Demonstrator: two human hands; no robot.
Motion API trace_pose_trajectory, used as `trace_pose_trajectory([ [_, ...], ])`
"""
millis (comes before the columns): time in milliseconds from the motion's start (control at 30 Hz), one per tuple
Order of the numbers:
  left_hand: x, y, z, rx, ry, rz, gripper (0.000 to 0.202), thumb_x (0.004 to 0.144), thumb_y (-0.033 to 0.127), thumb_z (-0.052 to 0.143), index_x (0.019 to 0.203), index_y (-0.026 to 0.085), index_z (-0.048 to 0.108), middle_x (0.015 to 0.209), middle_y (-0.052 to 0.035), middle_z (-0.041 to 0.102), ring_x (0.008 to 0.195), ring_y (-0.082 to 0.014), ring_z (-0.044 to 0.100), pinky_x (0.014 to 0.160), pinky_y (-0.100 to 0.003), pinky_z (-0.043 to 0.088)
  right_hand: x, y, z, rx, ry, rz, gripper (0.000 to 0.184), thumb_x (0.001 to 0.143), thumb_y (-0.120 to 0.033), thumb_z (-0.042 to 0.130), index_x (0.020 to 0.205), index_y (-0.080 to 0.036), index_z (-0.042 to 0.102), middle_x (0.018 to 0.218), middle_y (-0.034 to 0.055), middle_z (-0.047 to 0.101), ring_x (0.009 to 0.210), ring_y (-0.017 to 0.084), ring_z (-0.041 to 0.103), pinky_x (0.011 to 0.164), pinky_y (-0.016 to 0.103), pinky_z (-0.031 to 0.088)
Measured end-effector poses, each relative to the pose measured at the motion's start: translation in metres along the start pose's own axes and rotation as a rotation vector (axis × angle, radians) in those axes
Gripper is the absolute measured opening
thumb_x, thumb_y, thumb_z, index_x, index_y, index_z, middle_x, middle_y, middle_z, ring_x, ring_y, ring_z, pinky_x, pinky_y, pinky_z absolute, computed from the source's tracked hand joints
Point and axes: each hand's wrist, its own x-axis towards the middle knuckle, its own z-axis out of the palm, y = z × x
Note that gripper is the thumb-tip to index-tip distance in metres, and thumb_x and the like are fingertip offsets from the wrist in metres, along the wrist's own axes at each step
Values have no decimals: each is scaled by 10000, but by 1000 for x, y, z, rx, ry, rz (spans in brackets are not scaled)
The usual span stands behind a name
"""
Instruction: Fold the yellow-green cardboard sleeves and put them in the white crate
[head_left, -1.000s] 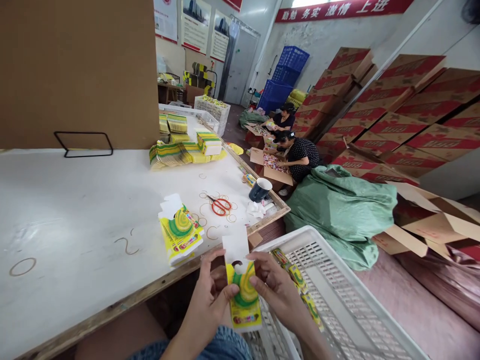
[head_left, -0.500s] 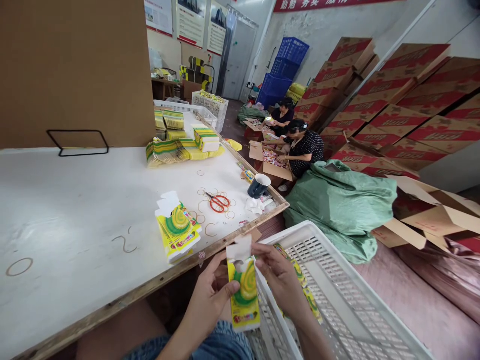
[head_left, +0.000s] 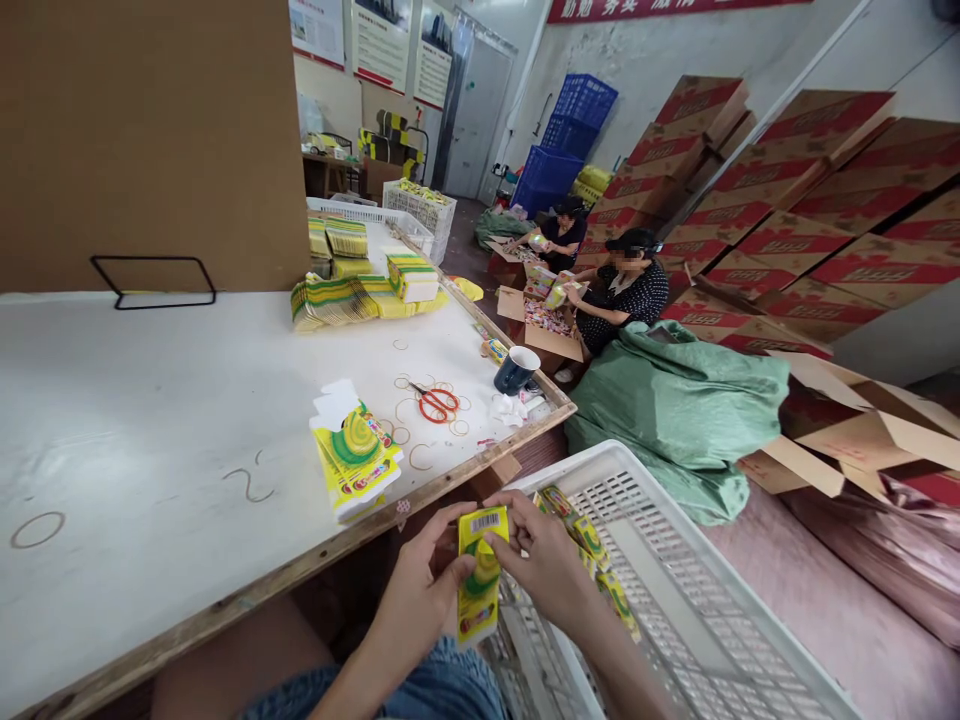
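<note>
Between my two hands is a small yellow and green carton (head_left: 478, 590), held upright over my lap with a barcode flap folded down at its top. My left hand (head_left: 424, 580) is closed on the carton's left side, thumb on its front. With thumb and fingers, my right hand (head_left: 544, 560) grips its upper right edge. To the left, a small stack of similar flat cartons (head_left: 356, 460) with white flaps lies on the table's near edge. Below and right of my right hand, several filled-looking yellow cartons (head_left: 592, 540) lie in a white plastic crate (head_left: 697, 600).
On the white table (head_left: 165, 400) lie orange-handled scissors (head_left: 436, 404) among rubber bands, beside a dark mug (head_left: 516, 371). Rows of yellow cartons (head_left: 337, 300) stand farther back. A green sack (head_left: 675, 410) lies beyond the crate. Two co-workers (head_left: 622, 285) sit by open boxes.
The carton's white top flap, upright before, is now folded over, showing the barcode. My right hand has shifted in onto the carton's front. The nearer co-worker has raised a package.
</note>
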Motion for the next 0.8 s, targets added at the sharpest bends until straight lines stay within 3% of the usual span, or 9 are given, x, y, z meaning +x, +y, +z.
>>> trace_pose_trajectory([
  [133, 0, 1, -1, -83, 26, -2, 506, 790, 217, 655, 1270, 191, 497, 1181, -117, 673, 1053, -255, 629, 894, -358, 490, -1, -4, 4, -60, -15, -20, 254, 818, -185, 534, 1071, -204, 519, 578, -84, 389, 539, 137, 457, 570, 239, 324],
  [333, 2, 4, 1, -66, 39, -25, 506, 773, 218, 663, 1255, 176, 517, 1116, -119, 701, 994, -258, 655, 852, -360, 509, -4, -5, 8, 41, -16, 33, 344, 745, -178, 603, 1069, -216, 496, 576, -99, 365, 514, 124, 418, 514, 219, 297],
  [467, 2, 2, 1, -14, 37, -22, 455, 772, 183, 650, 1218, 187, 559, 1177, -110, 674, 1062, -258, 624, 929, -373, 474, -3, -4, 11, 75, 27, 86, 295, 737, -132, 566, 1010, -214, 489, 565, -100, 401, 504, 118, 392, 499, 218, 288],
  [567, 2, 5, 0, -39, 45, -33, 459, 770, 183, 645, 1220, 180, 555, 1139, -110, 692, 1024, -256, 643, 906, -375, 487, -3, 0, 7, 77, 37, 52, 296, 746, -133, 579, 1027, -208, 521, 577, -88, 436, 532, 123, 436, 532, 225, 323],
  [667, 3, 11, -3, -99, 40, -47, 483, 757, 204, 665, 1223, 173, 543, 1057, -102, 725, 942, -247, 672, 811, -348, 524, -4, 7, 2, 182, -20, -35, 283, 806, -202, 587, 1089, -207, 569, 664, -45, 534, 605, 134, 496, 579, 234, 378],
  [800, 3, 11, 1, -126, 21, -45, 482, 741, 201, 686, 1204, 175, 553, 1018, -91, 738, 915, -238, 683, 772, -322, 535, -8, 14, 5, 285, 60, -63, 220, 846, -283, 584, 1048, -206, 627, 901, 34, 632, 678, 144, 532, 637, 257, 428],
])
